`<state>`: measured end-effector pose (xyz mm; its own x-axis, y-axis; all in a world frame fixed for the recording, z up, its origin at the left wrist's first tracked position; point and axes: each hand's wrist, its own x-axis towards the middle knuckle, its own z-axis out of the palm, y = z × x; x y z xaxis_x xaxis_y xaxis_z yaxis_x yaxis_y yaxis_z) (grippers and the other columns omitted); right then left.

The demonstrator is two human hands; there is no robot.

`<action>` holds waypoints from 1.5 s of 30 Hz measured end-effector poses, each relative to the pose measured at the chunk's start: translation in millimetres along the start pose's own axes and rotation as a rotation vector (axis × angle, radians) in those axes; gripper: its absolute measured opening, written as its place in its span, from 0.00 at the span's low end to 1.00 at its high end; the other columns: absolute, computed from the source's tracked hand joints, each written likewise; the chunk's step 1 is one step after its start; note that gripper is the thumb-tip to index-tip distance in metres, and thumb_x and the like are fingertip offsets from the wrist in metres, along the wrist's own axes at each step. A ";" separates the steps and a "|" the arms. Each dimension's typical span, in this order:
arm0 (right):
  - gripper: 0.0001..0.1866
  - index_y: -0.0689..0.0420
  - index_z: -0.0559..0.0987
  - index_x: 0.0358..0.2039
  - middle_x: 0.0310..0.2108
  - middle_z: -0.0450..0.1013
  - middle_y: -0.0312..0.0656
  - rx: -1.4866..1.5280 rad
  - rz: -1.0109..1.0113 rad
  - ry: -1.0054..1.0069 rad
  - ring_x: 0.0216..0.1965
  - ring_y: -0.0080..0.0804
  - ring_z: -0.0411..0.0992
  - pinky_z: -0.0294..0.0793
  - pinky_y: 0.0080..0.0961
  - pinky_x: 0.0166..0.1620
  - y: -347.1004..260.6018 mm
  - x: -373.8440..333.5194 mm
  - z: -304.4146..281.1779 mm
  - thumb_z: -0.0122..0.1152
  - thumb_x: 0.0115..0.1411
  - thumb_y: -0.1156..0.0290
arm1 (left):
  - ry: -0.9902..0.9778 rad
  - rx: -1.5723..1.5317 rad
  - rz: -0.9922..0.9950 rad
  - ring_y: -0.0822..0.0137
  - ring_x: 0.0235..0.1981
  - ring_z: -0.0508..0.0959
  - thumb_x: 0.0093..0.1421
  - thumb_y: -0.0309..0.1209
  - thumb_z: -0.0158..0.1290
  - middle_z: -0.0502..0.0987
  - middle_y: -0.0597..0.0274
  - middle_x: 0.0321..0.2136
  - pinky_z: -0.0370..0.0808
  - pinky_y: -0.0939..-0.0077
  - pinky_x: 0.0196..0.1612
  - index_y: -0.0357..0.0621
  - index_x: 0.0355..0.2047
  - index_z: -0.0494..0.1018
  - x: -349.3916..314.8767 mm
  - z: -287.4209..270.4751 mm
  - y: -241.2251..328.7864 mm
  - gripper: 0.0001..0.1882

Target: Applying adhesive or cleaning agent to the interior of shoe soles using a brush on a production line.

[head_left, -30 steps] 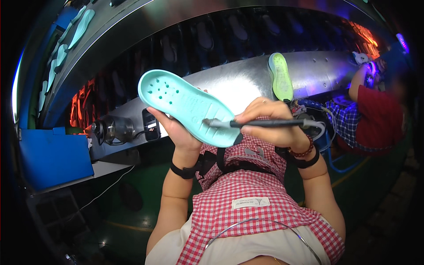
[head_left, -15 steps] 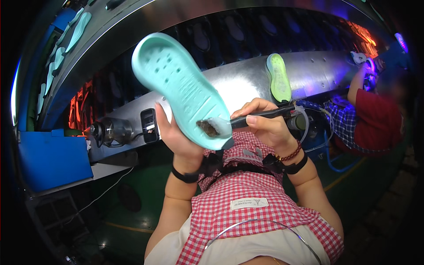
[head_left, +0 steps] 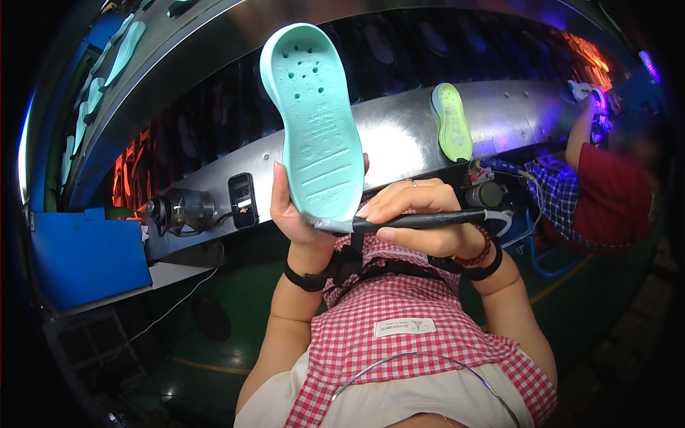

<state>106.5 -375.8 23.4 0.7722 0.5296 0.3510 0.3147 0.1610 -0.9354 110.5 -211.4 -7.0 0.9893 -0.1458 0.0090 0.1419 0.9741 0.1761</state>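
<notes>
A mint-green shoe sole (head_left: 317,135) stands upright before me, its hollowed face with small holes toward me. My left hand (head_left: 300,225) is closed around its lower end, thumb on the left edge and a fingertip showing on the right. Between the fingers of my right hand (head_left: 424,214) is a brush (head_left: 421,220) with a long black handle, held level. The brush head lies across the bottom edge of the sole, next to my left palm; its bristles are mostly hidden.
A yellow-green sole (head_left: 452,125) lies on the metal bench (head_left: 521,114). To the left are a phone (head_left: 243,200), a clear jug (head_left: 189,212) and a blue box (head_left: 89,257). More soles (head_left: 127,50) sit on the upper belt. A co-worker in a red sleeve (head_left: 606,185) works at the right.
The sole has turned more upright and shifted right. The brush has moved from the inner face down to the bottom edge, its handle now level.
</notes>
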 end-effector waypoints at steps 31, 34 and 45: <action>0.10 0.60 0.76 0.32 0.35 0.75 0.44 -0.198 0.001 -0.558 0.37 0.39 0.74 0.72 0.27 0.38 -8.4 11.0 -44.6 0.58 0.46 0.78 | 0.183 0.702 -0.700 0.70 0.33 0.77 0.58 0.35 0.47 0.73 0.54 0.38 0.75 0.81 0.35 0.32 0.48 0.64 1.3 3.4 37.7 0.22; 0.11 0.58 0.76 0.34 0.37 0.75 0.43 -0.540 0.188 -0.806 0.37 0.40 0.73 0.72 0.26 0.39 -33.8 17.3 -47.5 0.53 0.49 0.73 | 0.184 0.727 -0.729 0.72 0.32 0.77 0.58 0.36 0.47 0.74 0.55 0.36 0.76 0.82 0.32 0.32 0.48 0.65 -1.6 -8.8 42.8 0.22; 0.11 0.59 0.76 0.35 0.36 0.74 0.45 -0.377 0.083 -0.518 0.37 0.40 0.73 0.72 0.28 0.41 -22.5 11.2 -63.3 0.56 0.48 0.77 | 0.250 0.706 -0.646 0.71 0.32 0.76 0.58 0.36 0.47 0.74 0.55 0.37 0.76 0.81 0.33 0.32 0.49 0.64 -8.2 -8.0 46.9 0.23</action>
<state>143.0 -426.2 51.0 0.4655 0.8764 0.1237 0.5104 -0.1516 -0.8465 109.3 -163.1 -6.6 0.7190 -0.4935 -0.4895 0.6846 0.3814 0.6211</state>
